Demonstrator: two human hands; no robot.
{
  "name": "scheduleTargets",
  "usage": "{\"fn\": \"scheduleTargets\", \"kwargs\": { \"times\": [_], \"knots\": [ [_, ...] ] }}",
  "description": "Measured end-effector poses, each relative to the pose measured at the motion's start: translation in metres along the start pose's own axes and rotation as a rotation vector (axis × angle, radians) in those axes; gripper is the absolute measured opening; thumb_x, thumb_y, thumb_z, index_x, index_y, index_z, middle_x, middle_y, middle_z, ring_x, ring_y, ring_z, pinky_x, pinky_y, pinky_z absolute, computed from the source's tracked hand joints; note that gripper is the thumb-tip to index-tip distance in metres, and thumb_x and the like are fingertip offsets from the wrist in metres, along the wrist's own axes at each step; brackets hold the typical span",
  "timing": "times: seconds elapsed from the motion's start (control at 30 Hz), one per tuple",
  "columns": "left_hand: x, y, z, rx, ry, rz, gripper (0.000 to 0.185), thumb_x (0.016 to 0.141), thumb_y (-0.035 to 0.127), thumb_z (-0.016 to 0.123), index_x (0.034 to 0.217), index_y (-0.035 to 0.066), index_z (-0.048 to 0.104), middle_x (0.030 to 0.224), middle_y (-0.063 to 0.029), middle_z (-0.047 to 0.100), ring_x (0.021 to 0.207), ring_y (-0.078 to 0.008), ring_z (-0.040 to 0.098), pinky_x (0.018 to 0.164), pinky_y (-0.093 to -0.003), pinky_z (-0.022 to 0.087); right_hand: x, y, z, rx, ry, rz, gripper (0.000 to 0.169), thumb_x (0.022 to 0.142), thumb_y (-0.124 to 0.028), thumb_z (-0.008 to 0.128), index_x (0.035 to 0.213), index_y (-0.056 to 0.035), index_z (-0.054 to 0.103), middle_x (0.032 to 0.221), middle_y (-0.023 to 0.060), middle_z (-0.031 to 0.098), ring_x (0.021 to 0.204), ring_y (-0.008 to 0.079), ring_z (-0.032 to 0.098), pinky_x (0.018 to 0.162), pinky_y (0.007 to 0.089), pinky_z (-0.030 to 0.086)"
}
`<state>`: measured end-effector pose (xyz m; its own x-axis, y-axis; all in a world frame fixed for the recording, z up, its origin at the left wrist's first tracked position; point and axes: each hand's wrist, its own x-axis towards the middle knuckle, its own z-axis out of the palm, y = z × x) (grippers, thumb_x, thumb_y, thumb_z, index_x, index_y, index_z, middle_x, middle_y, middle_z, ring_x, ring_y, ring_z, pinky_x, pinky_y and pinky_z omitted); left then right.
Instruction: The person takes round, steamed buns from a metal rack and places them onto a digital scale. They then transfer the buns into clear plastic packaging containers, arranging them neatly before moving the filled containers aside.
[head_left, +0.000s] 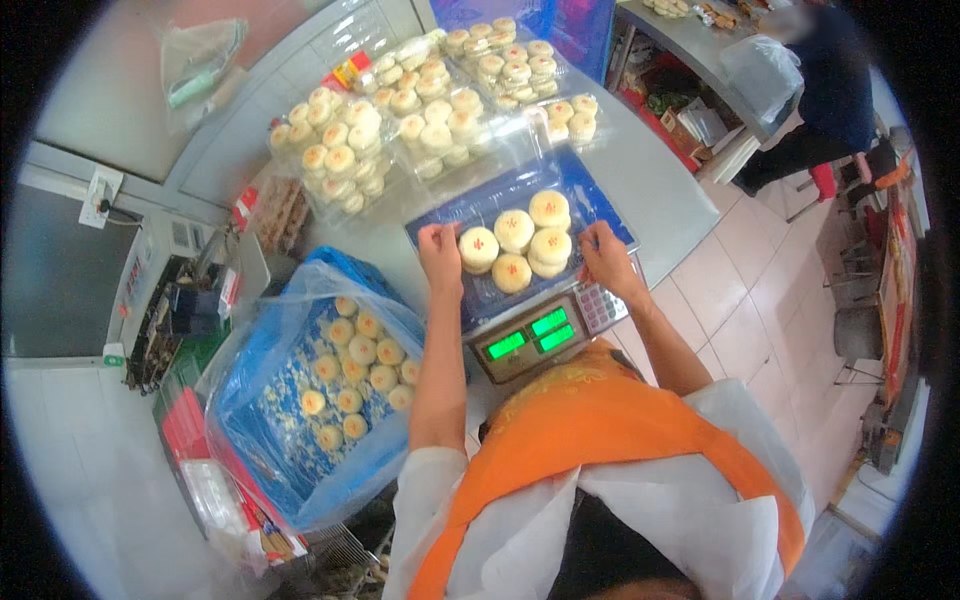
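Several round pastries with red stamps (514, 230) sit, some stacked, in a clear plastic box (491, 196) on the blue pan (592, 187) of a digital scale. My left hand (441, 256) pinches the box's left edge beside the pastries. At the opposite edge, my right hand (606, 259) has its fingers closed on the thin plastic; the fingertips are partly hidden. Below the pan, the scale's display (531, 334) glows green, with a keypad (600, 306) to its right.
Filled clear pastry boxes (435, 124) crowd the far side of the grey table (664, 202). To my left, a plastic-lined blue crate (281, 480) holds loose pastries and crumbs. An egg tray (281, 214) stands near the wall. A person (836, 82) stands by another table at right.
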<state>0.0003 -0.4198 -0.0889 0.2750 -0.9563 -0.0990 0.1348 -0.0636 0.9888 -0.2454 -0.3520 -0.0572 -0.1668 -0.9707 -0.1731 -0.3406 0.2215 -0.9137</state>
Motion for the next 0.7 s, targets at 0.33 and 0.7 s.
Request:
{"fn": "scheduleTargets", "kwargs": {
  "times": [0.33, 0.7],
  "knots": [
    [-0.013, 0.002, 0.032, -0.171, -0.031, -0.151, 0.018, 0.088, 0.004, 0.044, 0.105, 0.001, 0.037, 0.091, -0.0204, 0.061, 0.081, -0.0244, 0.062, 0.074, -0.0331, 0.05, -0.008, -0.01, -0.031, 0.212, 0.016, 0.133, 0.031, 0.083, -0.007, 0.045, 0.111, 0.0068, 0.04, 0.084, 0.0179, 0.061, 0.048, 0.0203, 0.058, 0.043, 0.0308, 0.047],
    [0.0, -0.015, 0.196, -0.131, -0.226, -0.105, 0.015, 0.089, 0.004, 0.042, 0.103, 0.005, 0.035, 0.086, -0.0202, 0.062, 0.077, -0.0239, 0.062, 0.07, -0.0341, 0.052, 0.024, 0.037, -0.153, 0.252, 0.161, 0.135, 0.026, 0.087, -0.007, 0.044, 0.109, 0.006, 0.042, 0.085, 0.0129, 0.062, 0.05, 0.0142, 0.057, 0.042, 0.0248, 0.046]
  ]
}}
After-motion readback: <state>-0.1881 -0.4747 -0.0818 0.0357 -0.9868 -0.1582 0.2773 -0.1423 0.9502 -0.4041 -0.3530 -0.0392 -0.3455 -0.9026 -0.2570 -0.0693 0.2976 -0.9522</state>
